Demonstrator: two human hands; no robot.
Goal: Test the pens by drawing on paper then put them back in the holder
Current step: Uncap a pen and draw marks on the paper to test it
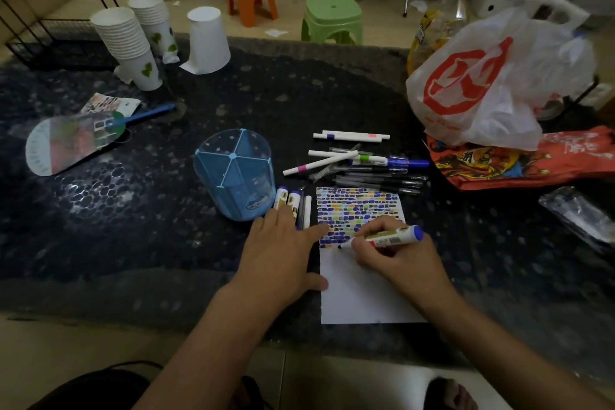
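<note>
Marker (382, 236) at centre right of the frame, clamped in the right hand's (396, 255) grip, tip down on the paper (362, 293), long axis running right and slightly up. Left hand (283, 250) lies flat, fingers straight, pinning the sheet's edge. Holder (238, 173) stands left of it, nearer that hand.

Holder (237, 173) stands left of the paper (362, 280); loose pens (366, 160) lie behind it (piled).
</note>
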